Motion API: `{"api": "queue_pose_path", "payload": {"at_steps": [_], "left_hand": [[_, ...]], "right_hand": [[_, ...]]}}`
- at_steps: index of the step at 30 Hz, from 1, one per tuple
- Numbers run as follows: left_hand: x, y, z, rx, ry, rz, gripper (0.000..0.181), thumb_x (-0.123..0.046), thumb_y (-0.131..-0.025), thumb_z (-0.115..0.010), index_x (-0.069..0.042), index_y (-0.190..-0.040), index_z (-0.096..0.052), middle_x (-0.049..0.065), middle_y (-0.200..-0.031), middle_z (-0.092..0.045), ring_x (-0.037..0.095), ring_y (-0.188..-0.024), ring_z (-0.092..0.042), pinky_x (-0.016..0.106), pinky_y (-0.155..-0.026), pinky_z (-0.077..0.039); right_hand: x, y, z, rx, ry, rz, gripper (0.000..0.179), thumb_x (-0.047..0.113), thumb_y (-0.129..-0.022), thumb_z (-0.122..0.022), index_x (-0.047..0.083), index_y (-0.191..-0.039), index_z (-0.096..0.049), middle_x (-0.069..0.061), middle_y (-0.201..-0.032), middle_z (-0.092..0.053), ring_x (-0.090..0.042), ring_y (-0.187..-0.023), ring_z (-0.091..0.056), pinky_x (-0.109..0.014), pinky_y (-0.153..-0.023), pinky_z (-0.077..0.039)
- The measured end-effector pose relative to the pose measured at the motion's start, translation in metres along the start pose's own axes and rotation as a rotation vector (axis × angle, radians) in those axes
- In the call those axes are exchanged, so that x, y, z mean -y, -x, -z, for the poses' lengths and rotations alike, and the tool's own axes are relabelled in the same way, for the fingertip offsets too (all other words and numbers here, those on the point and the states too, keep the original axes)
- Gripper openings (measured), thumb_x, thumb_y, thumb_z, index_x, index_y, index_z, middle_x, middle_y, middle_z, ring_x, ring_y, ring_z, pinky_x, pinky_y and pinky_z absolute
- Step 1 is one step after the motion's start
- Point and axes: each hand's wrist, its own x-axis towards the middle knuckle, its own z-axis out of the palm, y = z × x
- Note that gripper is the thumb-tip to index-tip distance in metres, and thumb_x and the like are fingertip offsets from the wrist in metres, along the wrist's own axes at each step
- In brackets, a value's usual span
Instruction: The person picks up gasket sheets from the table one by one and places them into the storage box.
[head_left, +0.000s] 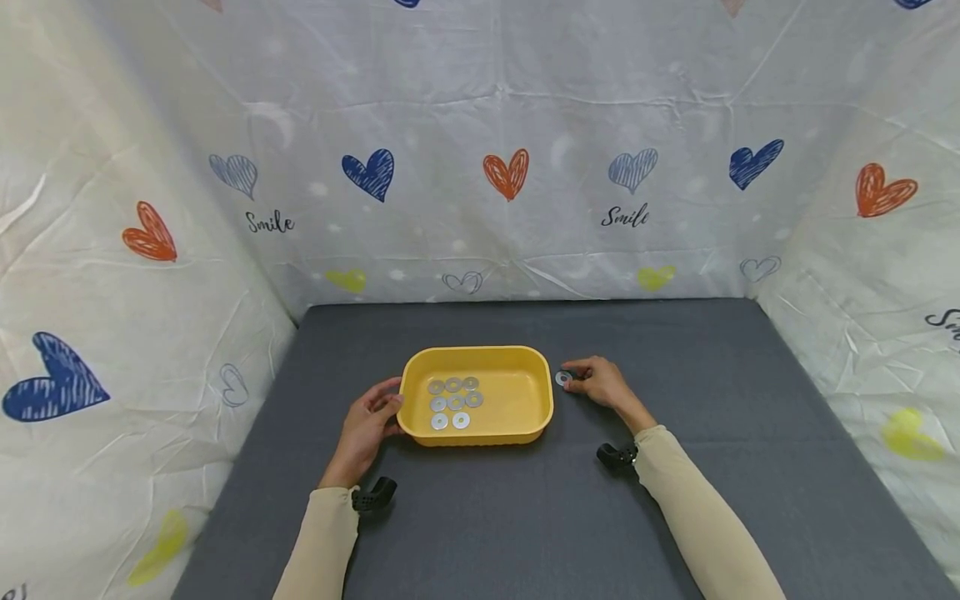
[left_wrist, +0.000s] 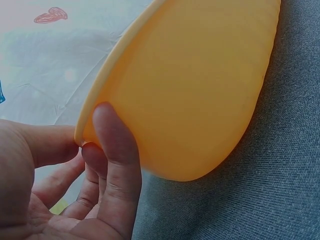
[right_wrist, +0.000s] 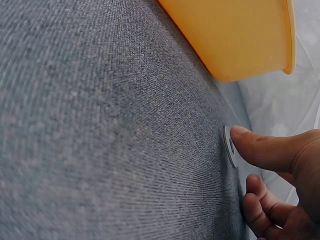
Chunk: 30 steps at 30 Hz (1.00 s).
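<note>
A yellow plastic tray (head_left: pixel 531 392) stands on the dark cloth, with several flat metal washers (head_left: pixel 455 402) laid in rows in its left half. My left hand (head_left: pixel 367 429) grips the tray's left end. Seen from the left wrist, its thumb and fingers close around the rim (left_wrist: pixel 107 65). Just beyond the tray's right end, my right hand (head_left: pixel 602 383) has thumb and fingertips at a single washer (head_left: pixel 563 378). In the right wrist view the thumb (right_wrist: pixel 262 149) overlaps that washer (right_wrist: pixel 229 145), close over the cloth; the index fingertip is hidden there.
Dark grey cloth (head_left: pixel 480 517) covers the table around the tray. White sheets printed with hearts (head_left: pixel 506 175) and the word Smile hang behind and on both sides. A black band (head_left: pixel 375 495) circles each wrist, over beige sleeves (head_left: pixel 705 517).
</note>
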Motion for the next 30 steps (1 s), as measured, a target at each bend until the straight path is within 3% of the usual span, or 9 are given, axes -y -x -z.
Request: {"api": "queue_pose_path", "payload": {"at_steps": [9, 20, 30], "left_hand": [[-0.0007, 0.0002, 0.0005, 0.007, 0.004, -0.003, 0.043, -0.026, -0.100, -0.058, -0.020, -0.142, -0.049, 0.009, -0.117, -0.058, 0.013, -0.083, -0.062, 0.029, -0.069, -0.057], [0.0003, 0.0005, -0.0007, 0.017, 0.028, -0.009, 0.044, -0.026, -0.100, -0.058, -0.021, -0.143, -0.048, 0.009, -0.116, -0.058, 0.015, -0.086, -0.065, 0.030, -0.071, -0.058], [0.0003, 0.0013, -0.0008, 0.013, 0.014, -0.011, 0.044, -0.027, -0.101, -0.057, -0.021, -0.143, -0.048, 0.011, -0.121, -0.058, 0.015, -0.086, -0.065, 0.030, -0.071, -0.058]], "right_hand": [[0.0011, -0.0016, -0.0012, 0.008, 0.023, -0.025, 0.035, 0.019, -0.088, -0.074, 0.014, -0.123, -0.071, -0.014, -0.110, -0.065, -0.022, -0.087, -0.055, -0.031, -0.073, -0.045], [0.0012, -0.0023, -0.0039, -0.020, 0.007, -0.038, 0.029, 0.018, -0.086, -0.075, 0.013, -0.115, -0.074, -0.012, -0.102, -0.064, -0.020, -0.083, -0.054, -0.028, -0.070, -0.043], [-0.0022, 0.0009, -0.0049, -0.086, -0.078, -0.064, 0.022, 0.009, -0.085, -0.074, 0.009, -0.107, -0.071, -0.011, -0.101, -0.067, -0.021, -0.084, -0.057, -0.032, -0.073, -0.046]]}}
